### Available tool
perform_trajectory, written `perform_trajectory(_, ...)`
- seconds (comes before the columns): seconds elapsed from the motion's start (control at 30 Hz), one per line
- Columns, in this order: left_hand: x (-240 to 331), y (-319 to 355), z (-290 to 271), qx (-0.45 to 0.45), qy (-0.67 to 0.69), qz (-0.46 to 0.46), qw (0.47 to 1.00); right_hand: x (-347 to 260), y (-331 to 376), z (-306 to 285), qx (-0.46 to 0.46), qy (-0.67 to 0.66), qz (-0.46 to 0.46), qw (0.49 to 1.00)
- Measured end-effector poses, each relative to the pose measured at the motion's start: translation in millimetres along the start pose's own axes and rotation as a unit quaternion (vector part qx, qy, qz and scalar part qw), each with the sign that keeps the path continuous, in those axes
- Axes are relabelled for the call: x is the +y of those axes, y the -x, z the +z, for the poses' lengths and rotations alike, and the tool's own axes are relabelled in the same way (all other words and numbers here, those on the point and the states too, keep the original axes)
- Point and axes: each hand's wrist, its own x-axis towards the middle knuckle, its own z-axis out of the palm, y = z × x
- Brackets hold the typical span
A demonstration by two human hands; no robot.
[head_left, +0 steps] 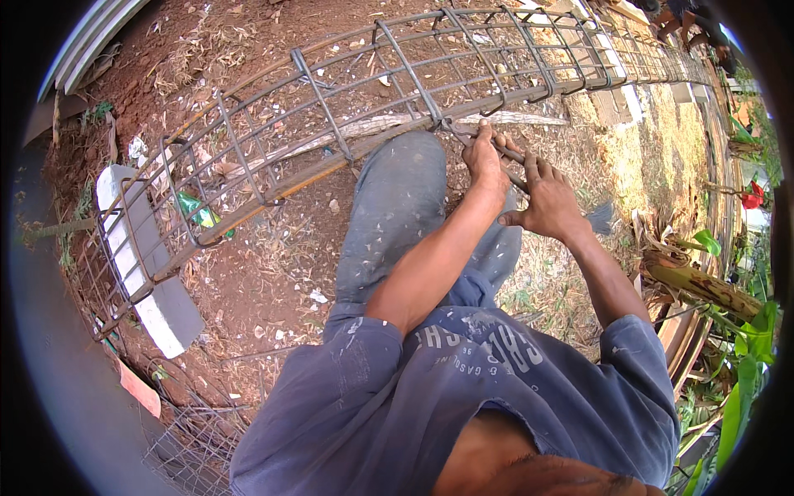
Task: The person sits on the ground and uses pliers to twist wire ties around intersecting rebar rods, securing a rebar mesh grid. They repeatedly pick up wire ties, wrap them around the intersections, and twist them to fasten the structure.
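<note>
held pincers [510, 154], pale shirt lettering [517, 341]

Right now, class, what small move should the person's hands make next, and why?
Perhaps close the right hand around the pincer-like tool: its thumb is spread clear, while the left hand grips the tool, whose head is at the near edge of the steel cage.
</note>
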Motion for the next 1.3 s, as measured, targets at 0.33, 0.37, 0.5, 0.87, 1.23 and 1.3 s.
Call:
perform_trajectory(0.33, -10.4, -5.1, 22.4, 0.155, -0.028, -0.037, 0.987, 16.1, -30.4, 34.4, -0.088, -0.070, 0.119, 0.986)
perform_trajectory(0.37, -10.9, -9.3, 24.6, 0.202, -0.028, -0.043, 0.978, 19.1, -31.5, 39.0, -0.098, -0.080, 0.104, 0.986)
perform_trajectory(0.5, -8.0, -4.1, 28.6, 0.339, -0.258, -0.021, 0.905, 24.5, -26.7, 58.9, -0.174, -0.220, 0.080, 0.957)
perform_trajectory(0.87, 15.6, 13.7, -51.6, 0.005, -0.154, -0.018, 0.988, -13.5, 43.4, 67.1, -0.307, -0.771, 0.221, 0.513)
perform_trajectory(1.23, 4.9, 48.2, -61.4, -0.175, -0.699, 0.269, 0.639, -37.9, 89.8, 92.6, -0.142, -0.874, 0.177, 0.430)
perform_trajectory(1.3, 14.3, 39.1, -72.4, -0.120, -0.700, 0.241, 0.662, -31.5, 93.6, 109.5, -0.091, -0.927, 0.110, 0.345)
